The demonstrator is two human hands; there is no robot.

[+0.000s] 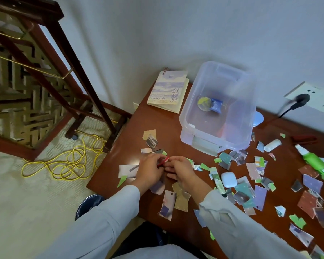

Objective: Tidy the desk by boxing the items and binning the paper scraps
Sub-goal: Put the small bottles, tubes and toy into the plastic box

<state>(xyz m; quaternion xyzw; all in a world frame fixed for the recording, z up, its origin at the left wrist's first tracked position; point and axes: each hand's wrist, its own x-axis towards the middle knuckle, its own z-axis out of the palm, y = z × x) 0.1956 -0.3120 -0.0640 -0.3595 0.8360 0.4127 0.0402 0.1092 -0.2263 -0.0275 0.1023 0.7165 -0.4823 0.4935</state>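
A small red object [163,161] sits between my two hands near the desk's left front; what it is cannot be told. My left hand [151,170] grips it with curled fingers, and my right hand [181,170] pinches its other end. Paper scraps [254,186] lie scattered over the brown desk [157,124]. A clear plastic box [219,107] stands at the back and holds a yellow round thing and a blue packet. Loose items lie to the right: a white earbud case [229,179], a green spray bottle [313,160], a white tube [272,145] and a green-white tube [218,181].
A spiral notebook [168,90] lies at the desk's back left corner. A wall socket with a black plug [301,99] is at the right. A dark wooden stand [45,71] and a yellow cable [67,163] occupy the floor to the left. A dark bin [90,204] shows below the desk's edge.
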